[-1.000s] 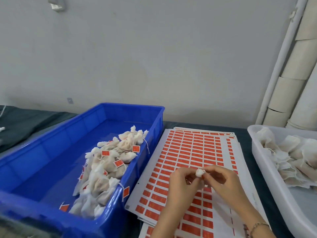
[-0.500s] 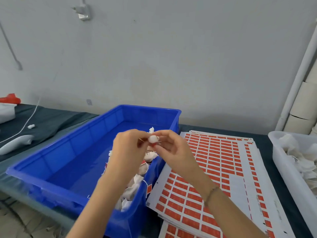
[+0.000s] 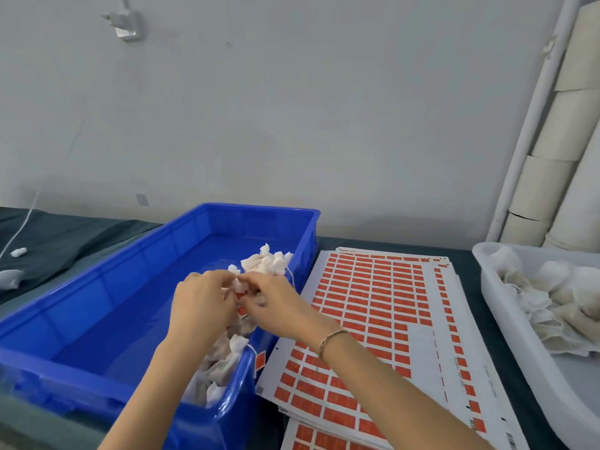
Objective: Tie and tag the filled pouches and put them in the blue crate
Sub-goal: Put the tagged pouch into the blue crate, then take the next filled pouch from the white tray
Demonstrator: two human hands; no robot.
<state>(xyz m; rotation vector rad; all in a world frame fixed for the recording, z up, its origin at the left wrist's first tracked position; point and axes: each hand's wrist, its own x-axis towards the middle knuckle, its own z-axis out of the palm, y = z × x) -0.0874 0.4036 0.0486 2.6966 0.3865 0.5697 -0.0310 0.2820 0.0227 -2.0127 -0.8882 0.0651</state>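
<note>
Centre frame: a pouch [image 3: 240,286] is pinched by the curled fingers of the left hand [image 3: 201,306] and right hand [image 3: 276,303], held over the blue crate [image 3: 97,303], presumably for dropping in.

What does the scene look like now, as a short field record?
left hand: pinches pouch, above crate
right hand: pinches same pouch
crate: blue, pile of tagged pouches along right side
tag sheets: flat, right of crate
tray: white, far right, holds loose pouches
</note>
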